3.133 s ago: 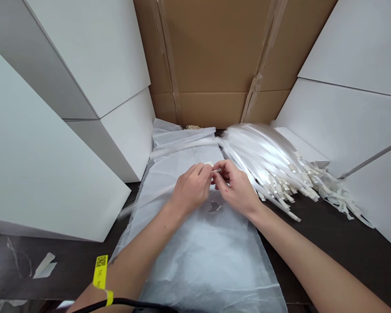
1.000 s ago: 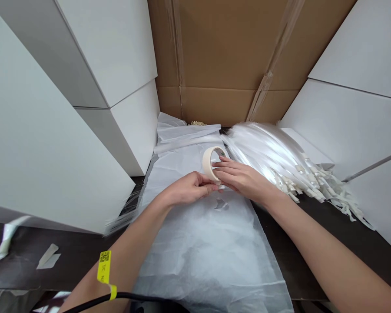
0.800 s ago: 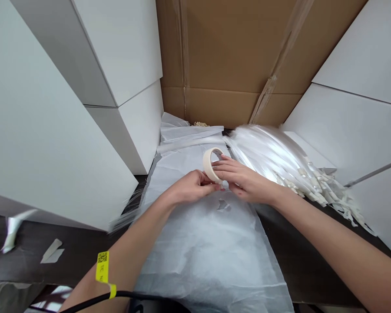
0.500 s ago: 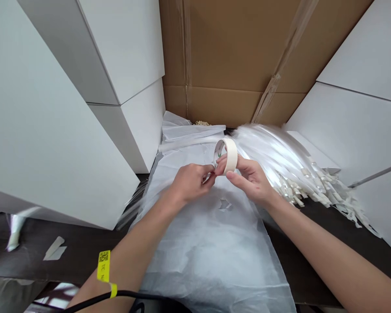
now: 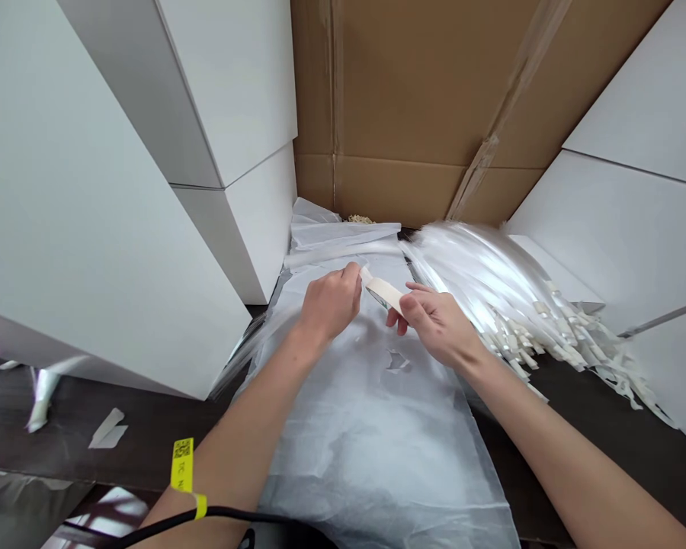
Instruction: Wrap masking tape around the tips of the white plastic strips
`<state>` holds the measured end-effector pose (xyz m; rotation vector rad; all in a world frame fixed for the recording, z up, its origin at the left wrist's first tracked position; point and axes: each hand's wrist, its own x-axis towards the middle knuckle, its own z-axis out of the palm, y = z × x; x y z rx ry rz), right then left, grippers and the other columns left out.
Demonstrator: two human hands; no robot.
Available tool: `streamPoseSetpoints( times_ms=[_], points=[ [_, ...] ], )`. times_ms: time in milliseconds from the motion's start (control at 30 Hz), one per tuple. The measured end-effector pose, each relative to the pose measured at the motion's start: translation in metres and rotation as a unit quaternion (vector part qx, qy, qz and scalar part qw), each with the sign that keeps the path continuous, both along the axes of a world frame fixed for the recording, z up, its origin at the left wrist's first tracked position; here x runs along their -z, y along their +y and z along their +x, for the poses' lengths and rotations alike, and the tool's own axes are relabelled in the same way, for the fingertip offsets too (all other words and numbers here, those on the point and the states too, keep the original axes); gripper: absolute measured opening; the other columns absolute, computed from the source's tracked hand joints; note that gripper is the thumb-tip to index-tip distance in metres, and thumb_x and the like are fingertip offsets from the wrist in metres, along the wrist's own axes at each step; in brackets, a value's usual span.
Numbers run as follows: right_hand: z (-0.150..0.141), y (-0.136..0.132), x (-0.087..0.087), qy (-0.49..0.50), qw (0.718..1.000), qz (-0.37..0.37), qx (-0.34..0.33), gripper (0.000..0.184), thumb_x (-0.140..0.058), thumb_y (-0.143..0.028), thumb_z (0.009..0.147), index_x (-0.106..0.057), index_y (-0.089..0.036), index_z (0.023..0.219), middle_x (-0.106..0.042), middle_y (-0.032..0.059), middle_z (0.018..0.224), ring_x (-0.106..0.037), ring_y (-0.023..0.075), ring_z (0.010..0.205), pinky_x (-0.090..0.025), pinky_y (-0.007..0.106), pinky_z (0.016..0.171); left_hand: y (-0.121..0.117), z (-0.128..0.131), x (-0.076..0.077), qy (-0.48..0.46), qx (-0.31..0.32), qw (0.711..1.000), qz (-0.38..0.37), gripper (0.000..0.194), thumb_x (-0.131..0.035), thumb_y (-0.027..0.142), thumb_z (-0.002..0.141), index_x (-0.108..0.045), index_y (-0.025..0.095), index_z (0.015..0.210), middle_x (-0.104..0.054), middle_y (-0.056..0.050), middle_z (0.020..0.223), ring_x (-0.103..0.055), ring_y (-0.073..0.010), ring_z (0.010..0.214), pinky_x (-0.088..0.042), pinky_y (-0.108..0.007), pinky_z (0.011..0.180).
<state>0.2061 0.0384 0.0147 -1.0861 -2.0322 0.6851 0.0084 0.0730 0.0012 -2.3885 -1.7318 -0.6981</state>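
A roll of cream masking tape (image 5: 385, 293) is tilted in my right hand (image 5: 437, 324), the thumb on its outer face and fingers beneath. My left hand (image 5: 332, 301) is closed at the roll's upper left, pinching the loose end of the tape (image 5: 366, 273), which lifts off the roll in a short strip. Below both hands lies a translucent white plastic sheet (image 5: 377, 442) with a small torn hole (image 5: 399, 361) in it.
Bundles of clear, shiny strands with taped ends (image 5: 492, 282) are heaped at the right. White boxes (image 5: 149, 229) rise on the left and more white boxes (image 5: 640, 221) on the right. Cardboard (image 5: 405, 84) closes the back. Tape scraps (image 5: 108, 431) lie on the dark table (image 5: 165, 427).
The roll has turned from upright to lying nearly flat. My left hand has moved slightly up with the tape end, and a short strip now shows between it and the roll.
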Motion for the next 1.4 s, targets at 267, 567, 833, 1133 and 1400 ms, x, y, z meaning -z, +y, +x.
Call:
streamPoseSetpoints(
  times_ms=[267,567,833,1133,1400],
  points=[
    [-0.021,0.011,-0.022,-0.117,0.987,-0.099,0.037,0.054,-0.039,-0.048,0.103,-0.066,-0.02,0.065,-0.072,0.0066,0.075,-0.066,0.0224,0.074,-0.047,0.034,0.067,-0.001,0.002,-0.004,0.016,0.003,0.997,0.073,0.025,-0.032,0.021,0.102,-0.056,0.016,0.103,-0.063,-0.005,0.077,-0.06,-0.0187,0.073,-0.027,-0.028,0.056],
    [-0.019,0.026,-0.01,0.005,0.975,-0.219,0.023,0.054,-0.042,-0.061,0.097,-0.068,-0.019,0.076,-0.059,0.0003,0.055,-0.059,0.0162,0.059,-0.044,0.029,0.064,-0.003,0.003,-0.006,-0.001,0.029,0.999,0.03,0.017,-0.037,0.018,0.1,-0.051,0.019,0.09,-0.063,-0.004,0.08,-0.06,-0.018,0.076,-0.03,-0.028,0.057],
    [-0.021,0.025,-0.005,-0.007,0.976,-0.183,0.121,0.039,-0.05,-0.047,0.092,-0.071,-0.019,0.075,-0.06,-0.0001,0.061,-0.045,0.012,0.05,-0.031,0.027,0.049,-0.005,0.012,-0.003,-0.098,0.042,0.992,-0.07,0.022,-0.032,0.022,0.102,-0.045,0.02,0.084,-0.061,-0.006,0.082,-0.055,-0.0188,0.069,-0.031,-0.03,0.058],
    [-0.033,0.027,0.008,0.021,0.974,-0.202,0.1,0.041,-0.042,-0.047,0.097,-0.069,-0.02,0.082,-0.054,-0.0009,0.061,-0.045,0.0139,0.052,-0.03,0.026,0.051,-0.013,0.012,-0.014,-0.275,0.098,0.946,-0.138,0.031,-0.034,0.032,0.102,-0.041,0.02,0.075,-0.052,0.002,0.068,-0.043,-0.0129,0.061,-0.032,-0.026,0.06],
    [-0.027,0.034,0.036,0.026,0.999,-0.013,0.023,0.035,-0.034,-0.042,0.102,-0.052,-0.022,0.079,-0.058,0.0021,0.075,-0.055,0.0191,0.073,-0.048,0.034,0.076,-0.016,0.0,-0.017,-0.323,0.167,0.897,-0.252,0.037,-0.041,0.041,0.1,-0.05,0.017,0.074,-0.042,0.003,0.064,-0.034,-0.0098,0.059,-0.027,-0.025,0.058]
  ],
)
